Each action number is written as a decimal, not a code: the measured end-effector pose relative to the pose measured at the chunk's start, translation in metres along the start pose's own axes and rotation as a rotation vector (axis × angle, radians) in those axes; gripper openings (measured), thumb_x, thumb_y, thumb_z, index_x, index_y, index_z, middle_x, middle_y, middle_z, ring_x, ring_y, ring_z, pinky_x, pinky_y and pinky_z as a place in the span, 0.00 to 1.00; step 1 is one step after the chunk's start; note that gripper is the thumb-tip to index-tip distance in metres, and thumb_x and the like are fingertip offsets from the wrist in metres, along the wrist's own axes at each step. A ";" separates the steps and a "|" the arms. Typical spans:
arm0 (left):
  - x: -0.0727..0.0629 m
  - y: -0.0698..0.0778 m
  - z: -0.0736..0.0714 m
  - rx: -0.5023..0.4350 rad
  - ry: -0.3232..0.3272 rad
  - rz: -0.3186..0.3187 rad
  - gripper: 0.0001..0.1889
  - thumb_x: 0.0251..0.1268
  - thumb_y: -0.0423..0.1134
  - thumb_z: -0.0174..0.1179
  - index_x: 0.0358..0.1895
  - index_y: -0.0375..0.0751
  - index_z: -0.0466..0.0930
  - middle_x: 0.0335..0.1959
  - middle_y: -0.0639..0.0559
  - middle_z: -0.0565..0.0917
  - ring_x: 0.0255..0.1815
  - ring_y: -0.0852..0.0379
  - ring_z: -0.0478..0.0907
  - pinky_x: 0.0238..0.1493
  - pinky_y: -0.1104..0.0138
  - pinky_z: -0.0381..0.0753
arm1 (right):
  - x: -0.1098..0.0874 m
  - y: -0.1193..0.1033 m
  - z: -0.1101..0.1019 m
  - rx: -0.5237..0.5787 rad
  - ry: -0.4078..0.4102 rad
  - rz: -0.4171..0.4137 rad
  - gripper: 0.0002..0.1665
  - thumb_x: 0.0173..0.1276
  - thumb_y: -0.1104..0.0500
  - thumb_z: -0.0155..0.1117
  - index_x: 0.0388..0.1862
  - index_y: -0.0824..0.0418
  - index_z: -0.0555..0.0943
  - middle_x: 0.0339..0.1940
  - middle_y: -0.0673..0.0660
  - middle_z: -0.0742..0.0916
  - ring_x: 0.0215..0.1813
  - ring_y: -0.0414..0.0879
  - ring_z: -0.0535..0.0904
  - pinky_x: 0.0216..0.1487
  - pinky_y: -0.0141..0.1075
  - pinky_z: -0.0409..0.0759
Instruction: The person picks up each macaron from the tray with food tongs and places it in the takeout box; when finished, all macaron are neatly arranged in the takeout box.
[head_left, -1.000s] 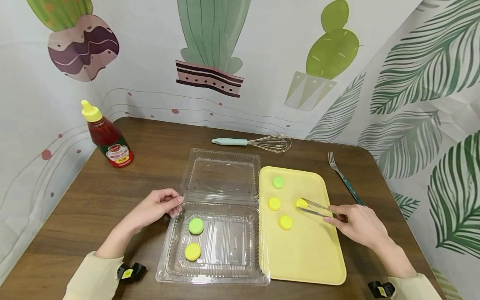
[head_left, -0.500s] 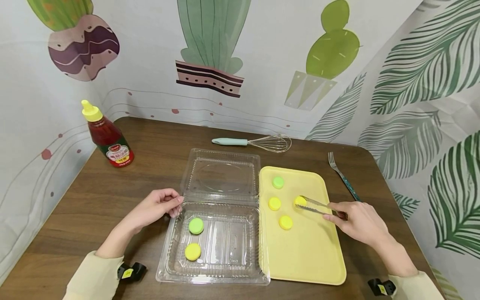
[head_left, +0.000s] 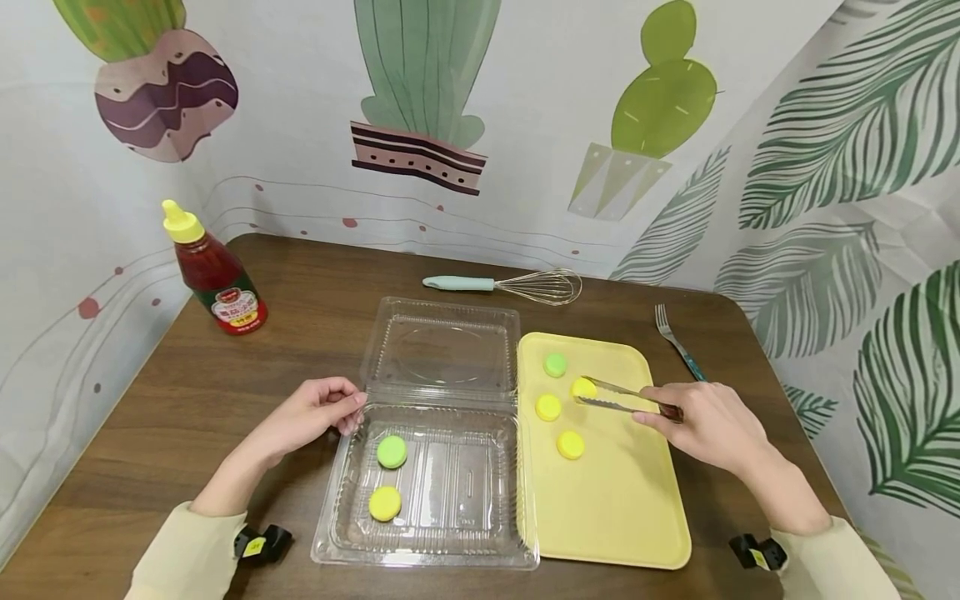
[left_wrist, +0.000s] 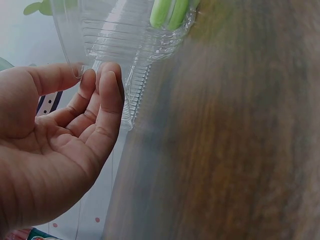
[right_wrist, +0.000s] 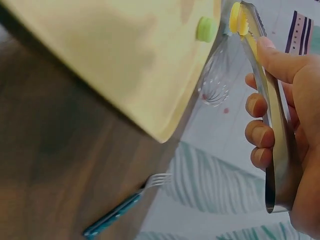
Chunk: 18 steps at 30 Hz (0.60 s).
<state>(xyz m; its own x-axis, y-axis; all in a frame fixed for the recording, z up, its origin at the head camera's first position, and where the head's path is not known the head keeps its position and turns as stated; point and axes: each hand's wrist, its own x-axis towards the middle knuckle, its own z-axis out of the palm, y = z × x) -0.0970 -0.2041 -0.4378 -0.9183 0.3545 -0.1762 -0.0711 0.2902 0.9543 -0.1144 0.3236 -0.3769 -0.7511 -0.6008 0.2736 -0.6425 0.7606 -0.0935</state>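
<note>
My right hand [head_left: 708, 423] grips metal tongs [right_wrist: 281, 160], their tips closed on a yellow macaron [right_wrist: 239, 19]. In the right wrist view this macaron hangs above the yellow tray [head_left: 615, 508]. On the tray lie a green macaron [head_left: 555, 364] and two yellow ones, one nearer the back [head_left: 548, 407], one nearer the front [head_left: 570, 444]. With thumb and fingertips my left hand [head_left: 311, 412] pinches the left rim of an open clear plastic container [head_left: 465, 500]. Inside the container sit a green macaron [head_left: 392, 452] and a yellow macaron [head_left: 385, 503], near its left side.
The container's clear lid [head_left: 442, 350] lies folded back behind it. A whisk [head_left: 461, 283] rests along the table's rear edge. To the right of the tray is a fork [head_left: 678, 342], partly behind my right hand. A ketchup bottle [head_left: 221, 287] stands at the back left.
My right hand has moved left and slightly toward the back, bringing the tongs and their yellow macaron closer to the other macarons on the tray. The left hand keeps its place.
</note>
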 end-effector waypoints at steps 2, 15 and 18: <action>0.000 0.001 0.000 0.000 0.001 0.001 0.13 0.75 0.38 0.57 0.40 0.27 0.77 0.28 0.44 0.80 0.27 0.56 0.78 0.30 0.65 0.78 | 0.005 -0.003 -0.002 -0.001 0.011 -0.023 0.13 0.56 0.51 0.78 0.31 0.41 0.79 0.18 0.33 0.66 0.19 0.28 0.58 0.18 0.28 0.55; -0.001 0.000 -0.001 0.013 0.005 -0.006 0.13 0.75 0.39 0.57 0.41 0.27 0.77 0.28 0.44 0.81 0.27 0.56 0.78 0.29 0.65 0.78 | 0.035 -0.036 -0.009 0.029 0.031 -0.132 0.12 0.58 0.49 0.76 0.38 0.52 0.86 0.20 0.34 0.73 0.20 0.27 0.63 0.19 0.26 0.61; -0.001 0.000 -0.001 0.017 0.006 -0.007 0.14 0.75 0.39 0.57 0.41 0.27 0.77 0.28 0.44 0.81 0.27 0.56 0.78 0.29 0.65 0.78 | 0.042 -0.045 -0.009 0.032 0.032 -0.162 0.14 0.61 0.47 0.74 0.40 0.54 0.87 0.21 0.36 0.78 0.19 0.26 0.63 0.19 0.25 0.62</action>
<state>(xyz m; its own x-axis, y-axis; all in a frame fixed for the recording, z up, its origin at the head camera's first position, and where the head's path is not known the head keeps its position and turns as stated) -0.0966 -0.2052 -0.4374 -0.9201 0.3469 -0.1816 -0.0711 0.3082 0.9487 -0.1154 0.2662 -0.3528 -0.6327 -0.7060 0.3182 -0.7595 0.6460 -0.0765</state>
